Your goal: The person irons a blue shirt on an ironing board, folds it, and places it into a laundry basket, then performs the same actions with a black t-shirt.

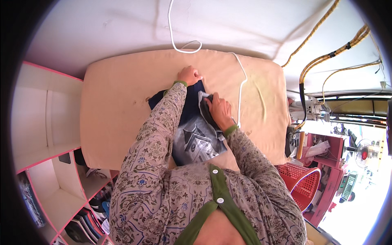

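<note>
On a padded table with a peach cloth cover lies a dark navy garment bearing a grey printed picture of a building. My right hand is closed around the dark handle of a clothes iron, which rests on the garment's right part. A white cord runs beside it. Close to the garment's upper edge, my left hand has its fingers curled; whether they pinch the fabric cannot be told. My left sleeve hides part of the garment.
White shelving with pink edges stands at the left, holding folded items. A white wall rises behind the table, with a looped white cable near its far edge. At the right are a red plastic basket, yellow-black hoses and a fan.
</note>
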Available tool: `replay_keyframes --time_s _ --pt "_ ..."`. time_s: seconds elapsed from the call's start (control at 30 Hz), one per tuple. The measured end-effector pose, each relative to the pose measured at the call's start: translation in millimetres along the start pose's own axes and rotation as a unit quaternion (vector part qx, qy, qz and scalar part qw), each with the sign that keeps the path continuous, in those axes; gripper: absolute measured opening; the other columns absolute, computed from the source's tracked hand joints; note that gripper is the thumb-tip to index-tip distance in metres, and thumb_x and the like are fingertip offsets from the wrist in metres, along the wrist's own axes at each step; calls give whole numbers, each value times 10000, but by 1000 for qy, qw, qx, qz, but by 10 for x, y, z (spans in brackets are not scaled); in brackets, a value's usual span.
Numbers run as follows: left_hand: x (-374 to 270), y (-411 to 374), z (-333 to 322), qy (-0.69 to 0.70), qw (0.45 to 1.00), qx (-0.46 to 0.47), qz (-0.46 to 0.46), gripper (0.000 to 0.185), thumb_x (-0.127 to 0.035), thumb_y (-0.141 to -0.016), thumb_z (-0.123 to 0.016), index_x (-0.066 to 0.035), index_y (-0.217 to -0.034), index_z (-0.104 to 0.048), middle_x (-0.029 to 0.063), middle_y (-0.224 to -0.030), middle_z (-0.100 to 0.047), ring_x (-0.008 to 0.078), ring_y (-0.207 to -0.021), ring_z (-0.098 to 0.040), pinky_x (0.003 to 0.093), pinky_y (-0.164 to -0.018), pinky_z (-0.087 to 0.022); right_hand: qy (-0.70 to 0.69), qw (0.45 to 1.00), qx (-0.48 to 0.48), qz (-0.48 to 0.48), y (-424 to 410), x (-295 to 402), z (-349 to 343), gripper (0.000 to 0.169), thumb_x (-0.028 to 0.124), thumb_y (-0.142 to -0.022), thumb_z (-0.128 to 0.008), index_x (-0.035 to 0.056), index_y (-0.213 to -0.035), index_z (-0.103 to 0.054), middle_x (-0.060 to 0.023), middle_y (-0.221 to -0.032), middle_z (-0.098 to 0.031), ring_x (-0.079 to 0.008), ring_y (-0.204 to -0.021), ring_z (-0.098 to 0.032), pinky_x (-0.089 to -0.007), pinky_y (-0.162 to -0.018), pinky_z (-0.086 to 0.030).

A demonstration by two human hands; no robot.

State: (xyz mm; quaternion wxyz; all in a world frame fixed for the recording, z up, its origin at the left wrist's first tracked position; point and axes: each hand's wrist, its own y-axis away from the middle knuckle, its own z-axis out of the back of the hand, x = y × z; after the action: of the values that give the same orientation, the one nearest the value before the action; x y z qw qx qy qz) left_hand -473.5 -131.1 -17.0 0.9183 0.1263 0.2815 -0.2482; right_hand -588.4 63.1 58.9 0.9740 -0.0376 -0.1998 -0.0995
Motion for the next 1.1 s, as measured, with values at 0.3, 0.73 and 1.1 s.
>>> replay_keyframes --time_s 0.3,0.73,1.1 --pt "438 505 412 7 995 -85 47 269 -326 -852 -629 -62 -895 -663 118 -860 -656 278 -794 -640 383 -704 -497 20 999 -17 -26 -1157 39 -109 368 393 -894 -602 28 -915 -564 -219 -780 -659 -399 -788 -656 -488 -687 -517" --pt "1405 1974 678 169 962 -106 186 408 -406 -776 -739 -25 -894 -661 120 -840 -676 220 -808 -653 348 -728 -511 -8 888 165 428 -807 269 521 412 496 -830 -631 88 -888 -628 -162 -680 -630 -367 -670 -633 -470 -614 -492" --pt "1381 1896 545 194 930 -167 265 304 -322 -813 -694 -32 -725 -667 90 -666 -680 196 -548 -639 351 -594 -504 20 903 86 420 -414 1200 -408 360 429 -834 -635 80 -875 -557 -131 -640 -629 -321 -626 -652 -435 -548 -503"
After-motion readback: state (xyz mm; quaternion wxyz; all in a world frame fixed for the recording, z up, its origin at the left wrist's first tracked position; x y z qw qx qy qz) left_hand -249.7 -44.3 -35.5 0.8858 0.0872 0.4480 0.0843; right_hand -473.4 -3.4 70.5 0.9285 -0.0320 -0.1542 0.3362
